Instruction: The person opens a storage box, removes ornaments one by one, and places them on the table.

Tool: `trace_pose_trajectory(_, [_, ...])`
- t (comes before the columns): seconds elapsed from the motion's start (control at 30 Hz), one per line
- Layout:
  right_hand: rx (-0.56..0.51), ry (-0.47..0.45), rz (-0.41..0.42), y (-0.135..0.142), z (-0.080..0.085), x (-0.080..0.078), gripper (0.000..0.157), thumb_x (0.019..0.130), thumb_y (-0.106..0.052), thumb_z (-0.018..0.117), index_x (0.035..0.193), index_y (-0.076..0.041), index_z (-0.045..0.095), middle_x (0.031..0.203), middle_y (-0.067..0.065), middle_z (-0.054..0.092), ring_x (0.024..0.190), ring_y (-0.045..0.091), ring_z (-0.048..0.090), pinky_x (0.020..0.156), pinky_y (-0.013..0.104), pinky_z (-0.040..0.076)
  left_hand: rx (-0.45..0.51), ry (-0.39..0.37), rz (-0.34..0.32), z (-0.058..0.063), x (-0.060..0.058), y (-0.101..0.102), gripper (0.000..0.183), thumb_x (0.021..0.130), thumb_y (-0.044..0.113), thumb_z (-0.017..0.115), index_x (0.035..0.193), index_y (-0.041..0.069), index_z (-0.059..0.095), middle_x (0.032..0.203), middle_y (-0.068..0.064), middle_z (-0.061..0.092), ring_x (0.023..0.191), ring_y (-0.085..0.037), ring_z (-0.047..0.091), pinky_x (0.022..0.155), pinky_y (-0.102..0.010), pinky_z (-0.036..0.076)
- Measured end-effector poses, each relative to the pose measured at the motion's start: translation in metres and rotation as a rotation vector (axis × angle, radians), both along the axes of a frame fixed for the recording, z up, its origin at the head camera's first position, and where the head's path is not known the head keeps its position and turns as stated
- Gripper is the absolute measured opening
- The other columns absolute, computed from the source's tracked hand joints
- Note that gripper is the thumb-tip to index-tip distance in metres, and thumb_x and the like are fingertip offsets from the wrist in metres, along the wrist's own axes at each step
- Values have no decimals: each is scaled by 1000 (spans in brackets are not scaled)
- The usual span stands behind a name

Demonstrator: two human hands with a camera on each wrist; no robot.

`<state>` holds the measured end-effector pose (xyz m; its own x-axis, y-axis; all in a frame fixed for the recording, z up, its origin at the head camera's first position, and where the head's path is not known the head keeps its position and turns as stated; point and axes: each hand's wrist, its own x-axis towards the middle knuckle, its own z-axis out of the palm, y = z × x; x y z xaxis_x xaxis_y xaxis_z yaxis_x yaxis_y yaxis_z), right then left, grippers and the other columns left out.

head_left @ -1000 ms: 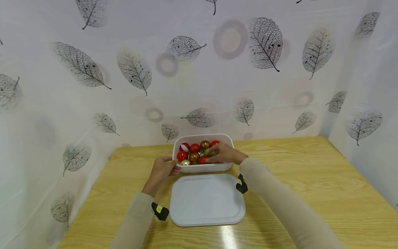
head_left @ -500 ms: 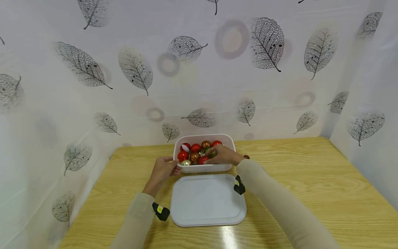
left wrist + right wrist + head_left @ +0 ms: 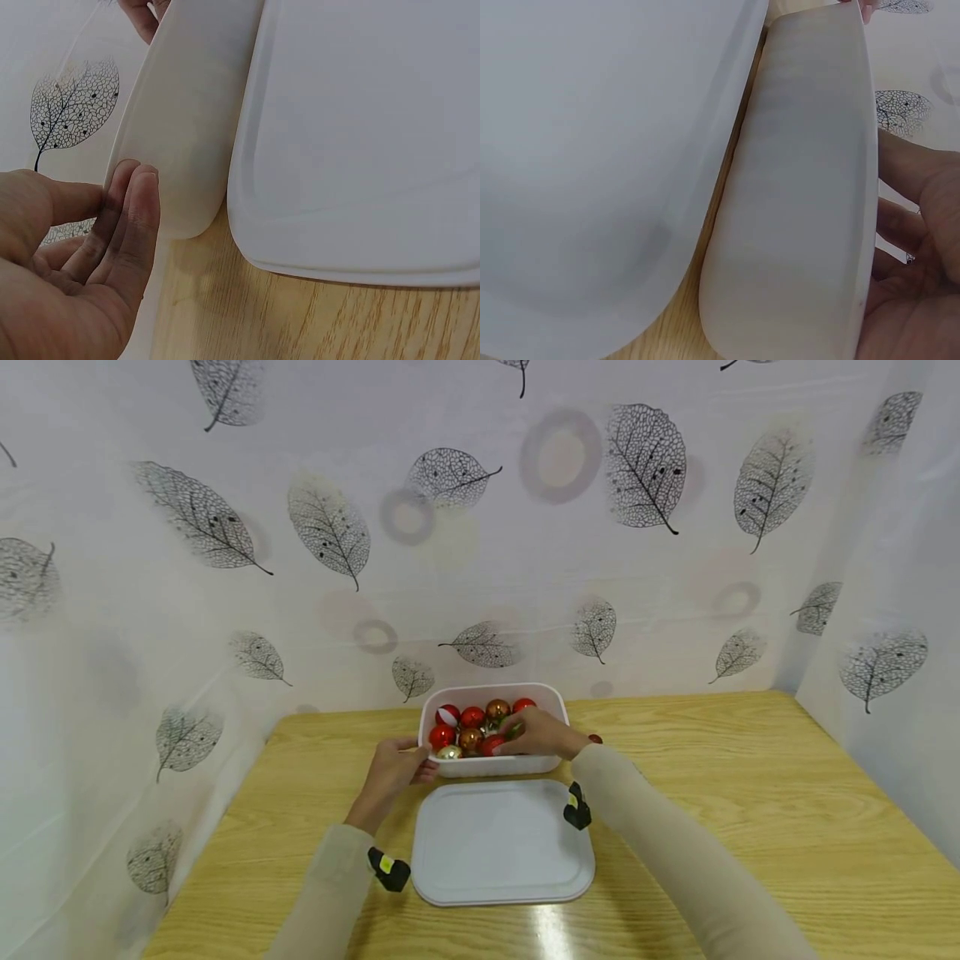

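Note:
A white plastic box (image 3: 495,767) full of Christmas baubles stands near the table's back edge. Among them are red baubles (image 3: 472,717), brown-gold baubles (image 3: 470,740), a pale gold bauble (image 3: 449,752) and a red-and-white bauble (image 3: 447,715). My left hand (image 3: 396,770) pinches the box's front left corner, thumb at the rim and fingers against the outer wall (image 3: 172,135). Inside the box's right half, my right hand (image 3: 542,733) reaches down with bent fingers over a red bauble (image 3: 491,745) and a green one. The box wall hides those fingertips in the right wrist view; I cannot tell whether they grip one.
A white lid (image 3: 502,843) lies flat on the wooden table (image 3: 735,810) just in front of the box. One dark red bauble (image 3: 595,738) shows past my right wrist, right of the box. Leaf-patterned sheeting (image 3: 480,568) rises behind the table and at its sides.
My right hand and forearm have shifted slightly left, uncovering the dark red bauble beside the box. My left hand keeps its hold on the corner.

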<state>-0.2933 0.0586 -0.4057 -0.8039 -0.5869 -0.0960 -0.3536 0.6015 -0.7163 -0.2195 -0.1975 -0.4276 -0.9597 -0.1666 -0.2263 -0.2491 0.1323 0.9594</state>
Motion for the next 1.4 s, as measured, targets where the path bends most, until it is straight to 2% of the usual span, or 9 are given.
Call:
trace_pose_trajectory(0.1, [-10,24,10,2,2,1,33,89,-22,80,112,0,74,110,10,70,85,14,58,77,26,54,1,3,-1,0,0,0,38,100,4,59,133,-15,54,77,-13,72,63,-16,70,64,-29,64])
trace_pose_trajectory(0.23, [-46,-21,-6,4,8,2,33,89,-18,80,114,3,73,104,11,70,77,14,64,72,26,58,0,11,-5,0,1,1,38,101,4,58,133,-16,54,77,-14,72,63,-15,70,65,-29,64])
trace_pose_trajectory(0.33, [-84,-86,-21,6,12,3,35,90,-15,78,118,5,71,103,13,71,74,22,71,70,31,63,1,16,-7,1,1,1,38,101,4,58,133,-16,54,78,-14,72,64,-16,71,66,-30,64])
trace_pose_trajectory(0.47, [-121,-135,-34,8,15,3,37,92,-14,77,121,6,69,106,14,72,80,31,73,72,35,64,2,18,-11,1,2,0,39,101,4,58,134,-16,53,79,-15,72,64,-16,71,67,-31,64])
trace_pose_trajectory(0.73, [-149,-119,-35,17,23,1,36,91,-14,76,118,9,68,106,17,72,85,27,73,75,38,65,-1,18,-18,0,3,-1,40,101,4,57,135,-17,52,80,-15,72,66,-17,71,66,-30,64])
trace_pose_trajectory(0.93, [-135,-119,-40,29,36,2,39,94,-18,75,124,6,67,109,14,73,89,25,73,81,41,64,-5,17,-19,0,2,-1,39,101,5,57,134,-16,53,80,-15,72,66,-17,71,66,-29,64])
trace_pose_trajectory(1.07, [-130,-101,-37,37,43,4,41,95,-19,74,127,5,66,113,17,72,93,31,73,84,45,63,-3,22,-20,1,2,0,39,101,5,58,134,-16,53,81,-16,72,67,-18,71,66,-29,64])
trace_pose_trajectory(1.23, [-136,-99,-67,49,46,2,43,94,-19,74,129,5,64,123,23,67,97,32,72,85,44,62,2,22,-28,2,3,-1,39,102,5,58,134,-16,53,83,-17,72,67,-18,72,67,-30,64])
trace_pose_trajectory(1.4, [-141,-102,-94,63,50,1,44,94,-21,75,127,5,65,117,23,69,98,36,71,85,43,63,6,22,-33,3,4,0,40,102,5,57,135,-17,52,82,-16,72,67,-17,71,68,-31,64])
